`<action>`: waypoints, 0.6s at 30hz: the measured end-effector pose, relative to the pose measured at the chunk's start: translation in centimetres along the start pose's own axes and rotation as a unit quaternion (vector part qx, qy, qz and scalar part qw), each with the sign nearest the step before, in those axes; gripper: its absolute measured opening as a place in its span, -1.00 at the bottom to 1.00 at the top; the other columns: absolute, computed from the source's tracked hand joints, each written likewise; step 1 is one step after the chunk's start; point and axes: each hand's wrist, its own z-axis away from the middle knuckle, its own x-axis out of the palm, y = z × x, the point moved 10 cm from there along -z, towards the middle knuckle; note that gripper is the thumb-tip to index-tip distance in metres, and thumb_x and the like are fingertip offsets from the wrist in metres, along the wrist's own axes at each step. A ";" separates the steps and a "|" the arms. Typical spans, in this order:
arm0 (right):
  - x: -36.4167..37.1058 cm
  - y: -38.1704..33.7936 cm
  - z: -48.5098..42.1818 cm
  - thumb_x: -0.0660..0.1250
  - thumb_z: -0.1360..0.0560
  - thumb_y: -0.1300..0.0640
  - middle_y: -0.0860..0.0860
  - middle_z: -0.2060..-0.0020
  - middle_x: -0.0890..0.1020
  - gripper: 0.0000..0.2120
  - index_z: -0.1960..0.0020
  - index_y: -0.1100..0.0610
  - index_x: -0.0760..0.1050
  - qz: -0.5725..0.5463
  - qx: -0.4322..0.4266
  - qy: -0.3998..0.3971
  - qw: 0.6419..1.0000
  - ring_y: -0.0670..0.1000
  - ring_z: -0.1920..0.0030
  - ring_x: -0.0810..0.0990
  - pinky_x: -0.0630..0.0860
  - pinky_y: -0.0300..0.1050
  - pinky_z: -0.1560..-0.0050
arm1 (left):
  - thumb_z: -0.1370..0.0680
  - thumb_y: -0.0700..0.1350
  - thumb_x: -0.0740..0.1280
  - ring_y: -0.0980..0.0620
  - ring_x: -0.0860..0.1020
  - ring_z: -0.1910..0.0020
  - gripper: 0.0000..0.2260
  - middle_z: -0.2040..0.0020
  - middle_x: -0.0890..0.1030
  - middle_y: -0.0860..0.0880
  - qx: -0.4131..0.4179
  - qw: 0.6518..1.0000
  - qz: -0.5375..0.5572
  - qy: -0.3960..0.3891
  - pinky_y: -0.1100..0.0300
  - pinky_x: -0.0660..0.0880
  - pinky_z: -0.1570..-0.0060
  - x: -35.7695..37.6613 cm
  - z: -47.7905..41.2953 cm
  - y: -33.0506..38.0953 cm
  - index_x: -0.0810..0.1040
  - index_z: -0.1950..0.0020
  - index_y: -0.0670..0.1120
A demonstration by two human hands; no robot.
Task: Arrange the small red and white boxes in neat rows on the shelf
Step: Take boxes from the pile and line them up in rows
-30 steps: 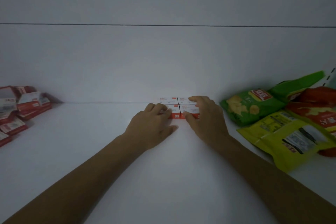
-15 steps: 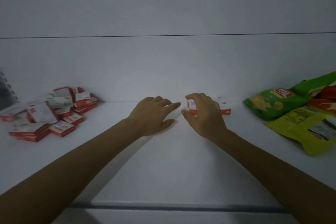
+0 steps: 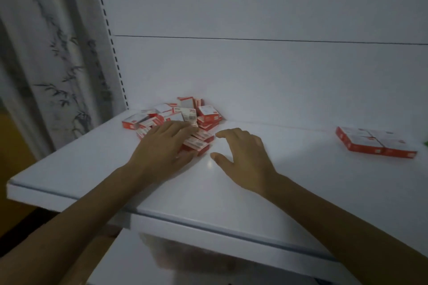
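A loose heap of small red and white boxes (image 3: 183, 113) lies at the back left of the white shelf (image 3: 266, 192). My left hand (image 3: 162, 148) rests flat on the near side of the heap, fingers straight over several boxes. My right hand (image 3: 240, 152) hovers just right of the heap, fingers spread and loosely bent, holding nothing. Far to the right, a tidy block of several red and white boxes (image 3: 375, 143) sits flat on the shelf in two rows.
The shelf's front edge (image 3: 208, 227) runs across the lower part of the view, with a lower shelf beneath. A slotted upright post (image 3: 111, 37) and a curtain with a bamboo print (image 3: 53, 65) stand on the left. A white back panel closes the shelf behind.
Both hands have left the tidy block and moved left to the loose heap. The view has swung left, so the snack bags are out of sight. My left hand now lies on the heap.
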 end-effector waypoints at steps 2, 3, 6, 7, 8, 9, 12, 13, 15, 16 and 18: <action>1.3 -1.9 -0.9 0.24 -0.49 -0.13 -0.02 -0.25 0.47 -0.54 -0.32 0.03 0.33 0.007 -0.012 0.009 1.000 0.02 -0.24 0.42 0.23 -0.07 -0.27 | -0.48 0.26 0.07 -0.07 0.45 -0.24 -0.48 -0.29 0.50 -0.03 -0.018 1.000 0.014 0.012 0.02 0.41 -0.17 0.2 1.1 -2.5 0.44 -0.29 0.00; 1.7 -2.7 -1.4 0.27 -0.48 -0.13 -0.01 -0.22 0.50 -0.53 -0.31 0.05 0.35 0.002 -0.015 0.014 1.000 0.03 -0.22 0.44 0.27 -0.06 -0.24 | -0.48 0.26 0.07 -0.05 0.46 -0.21 -0.49 -0.27 0.51 -0.01 -0.028 0.999 0.028 0.017 0.06 0.42 -0.12 0.4 1.4 -3.4 0.46 -0.27 0.00; 2.4 -4.0 -2.5 0.32 -0.44 -0.10 0.06 -0.10 0.58 -0.54 -0.23 0.13 0.44 -0.035 -0.002 0.057 0.998 0.07 -0.07 0.56 0.48 0.00 -0.06 | -0.49 0.24 0.08 0.00 0.47 -0.15 -0.51 -0.21 0.53 0.02 -0.033 0.998 0.055 0.008 0.13 0.44 -0.02 1.6 1.8 -4.5 0.48 -0.25 0.00; 2.6 -3.9 -2.6 0.31 -0.43 -0.08 0.08 -0.06 0.60 -0.55 -0.21 0.16 0.46 -0.043 0.011 0.076 0.996 0.09 -0.02 0.57 0.52 0.01 0.01 | -0.49 0.24 0.07 -0.01 0.47 -0.14 -0.51 -0.21 0.53 0.01 -0.025 0.998 0.062 0.005 0.12 0.46 -0.03 1.9 1.7 -4.5 0.48 -0.26 -0.01; 3.1 -3.7 -2.5 0.31 -0.43 -0.06 0.10 -0.05 0.60 -0.57 -0.19 0.17 0.47 -0.032 0.023 0.080 0.996 0.11 0.00 0.58 0.53 0.01 0.05 | -0.49 0.23 0.07 -0.03 0.47 -0.14 -0.51 -0.21 0.53 0.00 -0.018 0.997 0.070 0.004 0.10 0.47 -0.03 2.0 1.7 -4.4 0.47 -0.26 -0.01; 3.9 -3.4 -2.5 0.31 -0.44 -0.06 0.10 -0.06 0.59 -0.59 -0.19 0.16 0.47 -0.011 0.036 0.060 0.998 0.12 -0.01 0.57 0.52 0.00 0.03 | -0.49 0.22 0.06 -0.04 0.47 -0.14 -0.51 -0.21 0.53 -0.01 -0.014 0.997 0.077 0.004 0.08 0.47 -0.04 2.1 1.7 -4.5 0.47 -0.27 -0.02; 5.7 -2.4 -2.4 0.27 -0.49 -0.09 0.05 -0.16 0.54 -0.61 -0.24 0.07 0.43 0.021 0.082 -0.013 0.996 0.07 -0.13 0.50 0.44 -0.01 -0.13 | -0.50 0.19 0.09 -0.04 0.46 -0.16 -0.53 -0.22 0.52 -0.02 -0.008 0.996 0.086 0.014 0.07 0.46 -0.05 2.1 1.8 -4.6 0.46 -0.28 -0.03; 5.8 -2.2 -2.4 0.25 -0.49 -0.10 0.03 -0.18 0.52 -0.61 -0.25 0.05 0.42 0.022 0.093 -0.024 0.995 0.06 -0.15 0.48 0.42 -0.01 -0.16 | -0.51 0.18 0.11 -0.03 0.45 -0.17 -0.55 -0.23 0.51 -0.02 -0.008 0.996 0.088 0.013 0.07 0.44 -0.07 2.1 1.7 -4.6 0.45 -0.28 -0.03; 5.8 -2.4 -2.5 0.24 -0.50 -0.10 0.02 -0.19 0.51 -0.61 -0.26 0.04 0.40 0.022 0.103 -0.032 0.994 0.04 -0.17 0.47 0.39 -0.02 -0.18 | -0.50 0.17 0.11 -0.02 0.44 -0.19 -0.55 -0.25 0.50 -0.01 -0.013 0.996 0.091 0.009 0.08 0.41 -0.10 2.3 1.6 -4.7 0.44 -0.29 -0.02; 5.7 -2.5 -2.6 0.23 -0.50 -0.10 0.02 -0.19 0.51 -0.62 -0.26 0.04 0.40 0.024 0.101 -0.030 0.994 0.04 -0.16 0.47 0.38 -0.03 -0.17 | -0.50 0.17 0.11 -0.02 0.43 -0.20 -0.55 -0.25 0.49 -0.01 -0.013 0.996 0.092 0.008 0.07 0.40 -0.11 2.4 1.6 -4.7 0.44 -0.29 -0.02; 5.6 -2.5 -2.6 0.23 -0.51 -0.08 0.02 -0.18 0.52 -0.64 -0.25 0.04 0.40 0.031 0.097 -0.028 0.994 0.04 -0.15 0.48 0.37 -0.04 -0.16 | -0.50 0.17 0.12 -0.04 0.42 -0.23 -0.56 -0.27 0.47 -0.02 -0.011 0.996 0.089 0.015 0.05 0.39 -0.14 2.3 1.5 -4.8 0.44 -0.28 -0.02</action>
